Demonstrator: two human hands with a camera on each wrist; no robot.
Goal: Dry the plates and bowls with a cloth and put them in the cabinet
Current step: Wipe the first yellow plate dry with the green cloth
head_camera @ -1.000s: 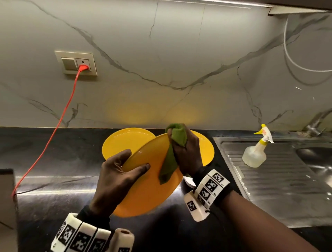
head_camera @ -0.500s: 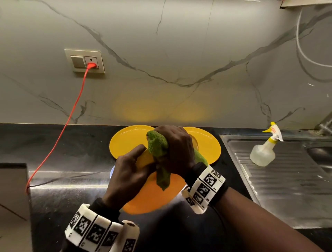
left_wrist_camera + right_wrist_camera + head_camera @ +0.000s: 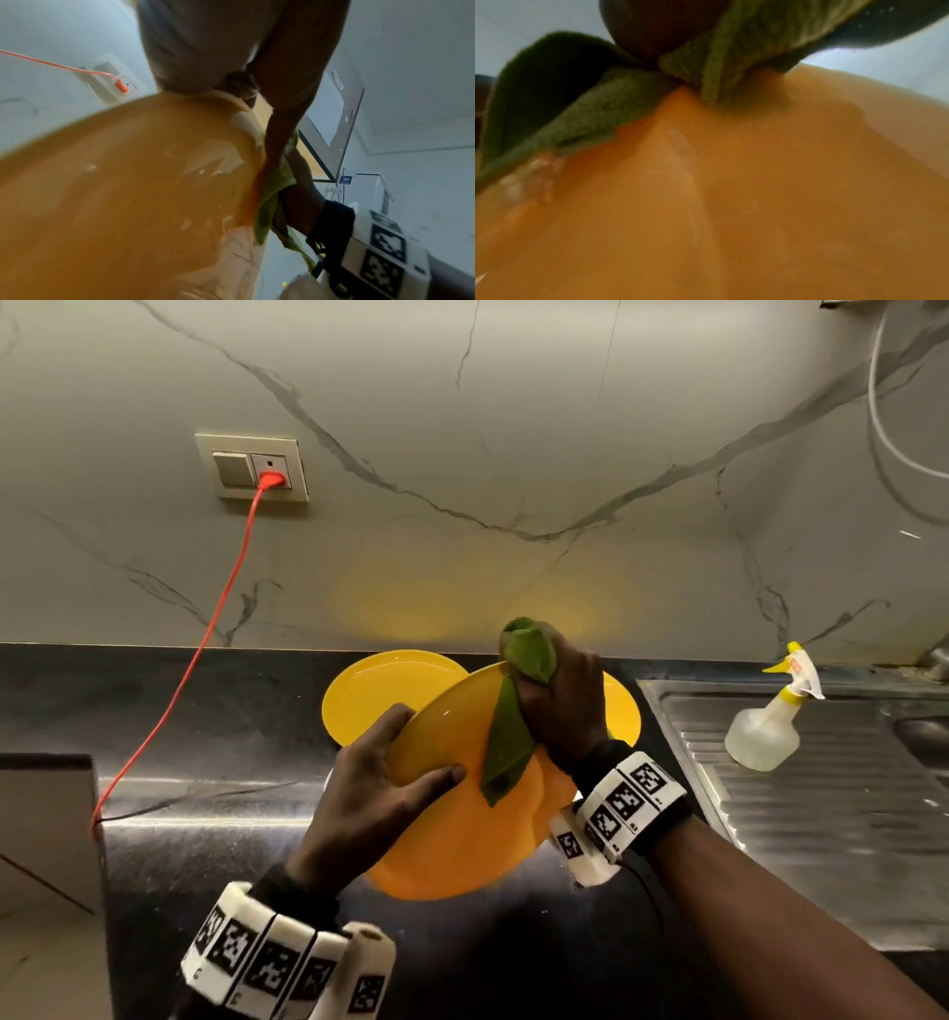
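Cloth point(image 3: 518, 706) now sits at the upper rim of the plate point(image 3: 462, 814), centre of the head view; half a second ago it was bunched lower, over the plate's middle, so the wipe has travelled up to the edge. Right hand point(image 3: 562, 706) is curled round the cloth, pressing it onto the rim. Left hand point(image 3: 375, 793) grips the plate's left edge, thumb on the near face, fingers behind. Plate is held tilted above the counter point(image 3: 205, 711), not resting on it.

Left wrist view: pale streaks and droplets show on the plate face point(image 3: 128, 192), blurred. Right wrist view: similar pale smears beside the cloth point(image 3: 603, 105). Judgement: this plate is not yet dry, more passes needed before it goes to the cabinet. Cabinet not in view.

Surroundings:
- two more plates point(image 3: 380, 690) lie flat on the counter behind the held one, partly hidden by it; whether dry, cannot tell
- bowls: none visible
- red cord point(image 3: 205, 629) runs from the socket point(image 3: 257, 467), upper left, down across the counter to the left edge
- spray bottle point(image 3: 770, 726) stands on the sink drainer point(image 3: 821, 814), right
- pale box corner point(image 3: 46, 839) at lower left

Obstacles: nothing touches the held plate. Cord lies well left of the hands; it may snag if the plate is carried that way
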